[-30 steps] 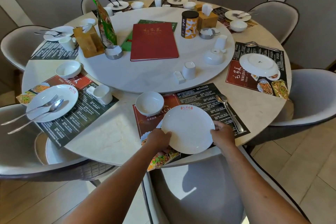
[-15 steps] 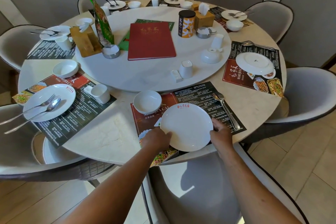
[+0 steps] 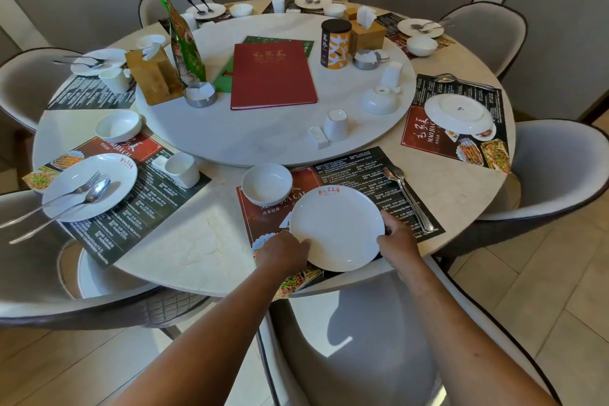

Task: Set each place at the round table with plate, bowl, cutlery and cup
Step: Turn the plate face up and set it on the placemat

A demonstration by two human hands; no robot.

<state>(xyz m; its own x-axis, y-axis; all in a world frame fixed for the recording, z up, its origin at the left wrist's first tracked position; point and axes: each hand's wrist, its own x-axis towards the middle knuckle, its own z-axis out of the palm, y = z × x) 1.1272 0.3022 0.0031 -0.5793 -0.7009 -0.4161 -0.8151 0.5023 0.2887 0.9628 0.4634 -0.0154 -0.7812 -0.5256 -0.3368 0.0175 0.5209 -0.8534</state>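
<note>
As both hands grip plate (image 3: 336, 227) rim | left hand (image 3: 283, 252), right hand (image 3: 397, 236) | risk — near edge beneath fingers overhangs table (image 3: 197, 250); may tip off.

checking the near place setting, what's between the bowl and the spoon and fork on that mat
In the head view, between the bowl and the spoon and fork lies only printed placemat; the plate sits just nearer.

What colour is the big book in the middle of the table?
The menu book is dark red with gold writing, seen in the head view.
</note>
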